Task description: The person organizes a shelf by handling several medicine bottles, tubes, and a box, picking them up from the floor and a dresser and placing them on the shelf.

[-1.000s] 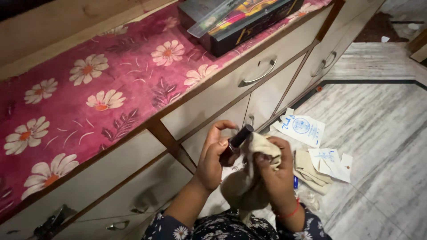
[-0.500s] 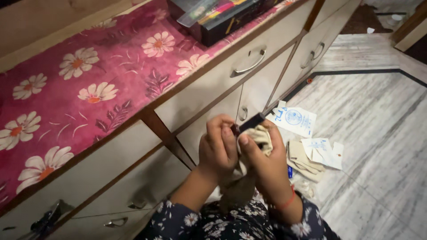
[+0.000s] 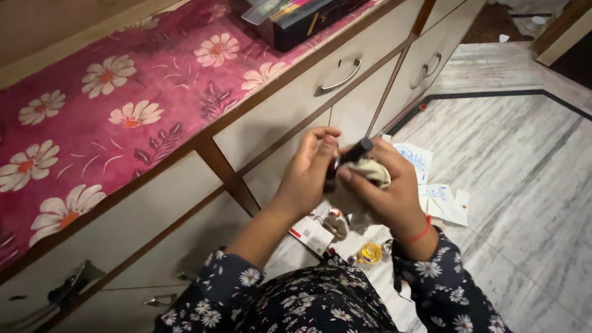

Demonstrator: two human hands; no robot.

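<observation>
Two hands meet before the drawers — the left hand (image 3: 308, 176) and right hand (image 3: 390, 191) each pinching one small dark tube (image 3: 353, 154), the right also clutching one pale cloth (image 3: 372, 172) — above about three paper packets (image 3: 431, 185) on the floor.

Dim warm indoor light, slight blur.

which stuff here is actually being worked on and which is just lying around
In hand:
left hand and right hand on a small dark tube
pale cloth in the right hand

Lying about:
paper packets on the floor
small yellow lid
dark box on the floral top
</observation>
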